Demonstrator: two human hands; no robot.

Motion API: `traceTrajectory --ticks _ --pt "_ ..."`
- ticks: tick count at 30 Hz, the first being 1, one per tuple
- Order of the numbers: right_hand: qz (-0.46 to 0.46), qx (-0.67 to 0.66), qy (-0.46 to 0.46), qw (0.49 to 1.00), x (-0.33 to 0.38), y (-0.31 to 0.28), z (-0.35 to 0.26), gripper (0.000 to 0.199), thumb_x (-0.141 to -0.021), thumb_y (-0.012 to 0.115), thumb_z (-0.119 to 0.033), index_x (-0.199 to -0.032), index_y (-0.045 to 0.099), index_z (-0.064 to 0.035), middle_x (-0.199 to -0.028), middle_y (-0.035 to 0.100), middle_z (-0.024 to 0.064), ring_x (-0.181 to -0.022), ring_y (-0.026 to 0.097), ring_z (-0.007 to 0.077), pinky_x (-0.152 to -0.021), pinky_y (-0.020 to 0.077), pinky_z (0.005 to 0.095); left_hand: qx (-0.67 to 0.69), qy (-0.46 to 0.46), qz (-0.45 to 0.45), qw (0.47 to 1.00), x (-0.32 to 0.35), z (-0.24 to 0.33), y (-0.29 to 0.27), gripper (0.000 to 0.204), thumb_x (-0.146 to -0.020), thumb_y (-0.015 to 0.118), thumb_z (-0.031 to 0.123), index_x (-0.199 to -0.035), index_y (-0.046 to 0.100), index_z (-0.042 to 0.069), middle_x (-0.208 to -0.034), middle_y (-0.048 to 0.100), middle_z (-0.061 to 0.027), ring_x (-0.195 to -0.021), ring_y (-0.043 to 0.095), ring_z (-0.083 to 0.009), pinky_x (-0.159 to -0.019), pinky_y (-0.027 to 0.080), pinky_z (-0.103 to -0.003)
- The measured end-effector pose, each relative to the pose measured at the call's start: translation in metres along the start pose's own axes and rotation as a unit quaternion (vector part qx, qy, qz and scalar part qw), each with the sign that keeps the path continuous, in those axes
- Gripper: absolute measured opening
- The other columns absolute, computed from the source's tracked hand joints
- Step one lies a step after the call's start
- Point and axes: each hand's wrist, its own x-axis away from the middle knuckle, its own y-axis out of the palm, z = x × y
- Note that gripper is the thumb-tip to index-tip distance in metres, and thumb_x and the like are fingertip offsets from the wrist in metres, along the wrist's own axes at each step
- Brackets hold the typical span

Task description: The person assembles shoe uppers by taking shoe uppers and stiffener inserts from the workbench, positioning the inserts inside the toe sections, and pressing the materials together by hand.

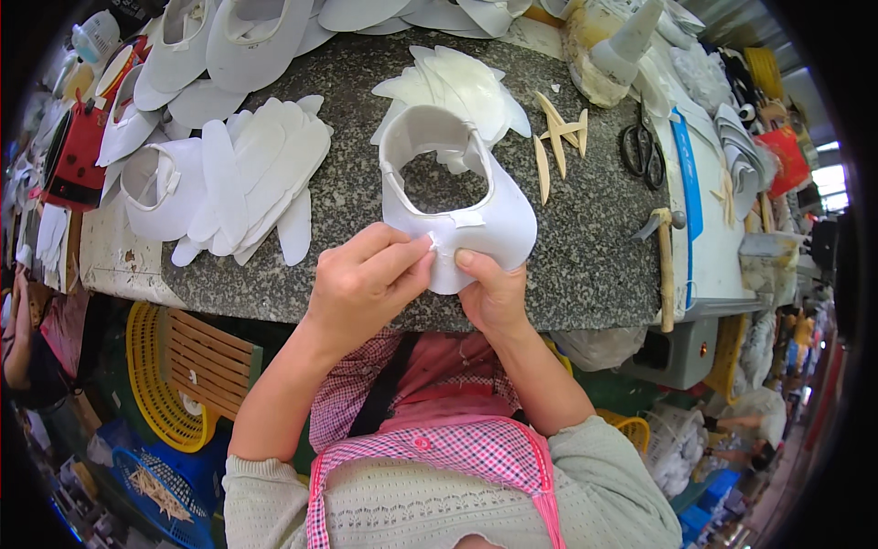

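Note:
A white shoe upper with a round collar opening stands over the near edge of the stone slab, its broad rounded end toward me. My right hand grips that end, thumb on top and fingers underneath, out of sight. Pinched together, the fingertips of my left hand hold a small white bit against the upper's surface; what it is made of I cannot tell. Beyond the upper lies a fanned pile of thin white pieces. To the left, long rounded white pieces overlap in a heap.
Several white uppers crowd the far left of the speckled slab. Pale pointed wooden slivers, black-handled scissors and a hammer lie right. A crusted pot stands at the back; a yellow basket is below left.

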Motion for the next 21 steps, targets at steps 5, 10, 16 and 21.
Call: traceTrajectory --ticks 5,10,16,21 --pt "-0.008 -0.038 0.029 0.999 -0.003 0.000 -0.001 0.044 -0.073 0.061 0.005 -0.115 0.051 -0.0022 -0.104 0.060 0.0078 -0.096 0.059 0.0192 -0.086 0.0472 0.0337 0.091 -0.068 0.040 0.993 0.003 -0.001 0.005 0.015 -0.072 0.068 0.000 -0.086 0.065 0.002 -0.075 0.061 -0.0057 -0.058 0.060 -0.0114 -0.050 0.047 -0.022" --pt "-0.005 -0.034 0.040 0.999 -0.003 0.002 -0.002 0.044 -0.073 0.062 0.004 -0.116 0.050 -0.0025 -0.105 0.060 0.0079 -0.098 0.059 0.0192 -0.086 0.0472 0.0336 0.350 -0.234 0.069 0.904 0.003 0.005 0.002 0.020 -0.071 0.071 0.001 -0.090 0.067 0.001 -0.074 0.062 -0.0063 -0.059 0.059 -0.0099 -0.054 0.048 -0.021" --pt "-0.019 0.001 0.017 1.000 0.003 -0.005 0.002 0.043 -0.074 0.062 0.005 -0.115 0.051 -0.0017 -0.105 0.060 0.0088 -0.098 0.059 0.0191 -0.086 0.0468 0.0332 0.135 -0.087 -0.020 0.987 0.000 0.000 -0.006 0.022 -0.069 0.073 0.003 -0.090 0.068 0.001 -0.071 0.062 -0.0068 -0.061 0.061 -0.0115 -0.054 0.049 -0.022" --pt "-0.039 0.030 0.003 0.999 0.008 -0.004 0.003 0.040 -0.074 0.062 0.005 -0.113 0.053 -0.0005 -0.105 0.060 0.0090 -0.096 0.059 0.0185 -0.085 0.0473 0.0322 0.118 -0.080 -0.048 0.989 0.000 -0.001 -0.010 0.018 -0.070 0.070 0.001 -0.087 0.068 0.000 -0.070 0.062 -0.0069 -0.058 0.061 -0.0122 -0.053 0.049 -0.022"
